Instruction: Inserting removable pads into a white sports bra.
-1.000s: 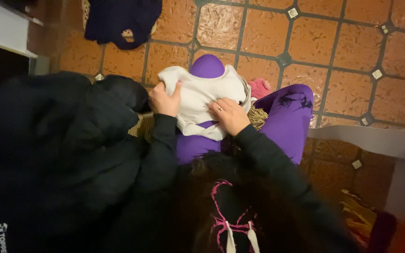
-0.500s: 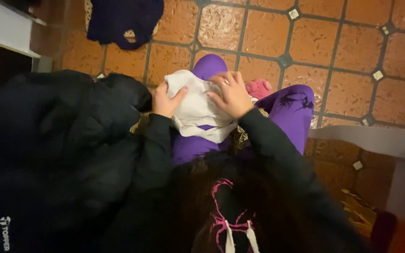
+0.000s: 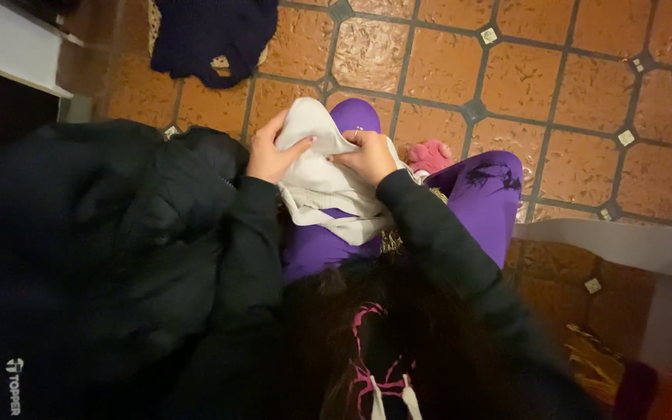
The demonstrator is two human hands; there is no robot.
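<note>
So the biggest thing around is the black puffy jacket, heaped right up against the person's left side, with the orange tiled floor wide open ahead and to the right. A white furniture edge cuts in on the right, and a dark blue garment lies on the tiles well ahead. The person's purple leggings make the lap where the white cloth garment sits, bunched up over the knees. It looks soft, light and floppy, so I'd guess it sags wherever it isn't held; the folded top edge or a seam seems the best spot to grab. The left hand has its fingers closed on the upper left of the cloth, and the right hand pinches the top edge just beside it, almost touching. A small pink fuzzy thing pokes out just right of the cloth.
</note>
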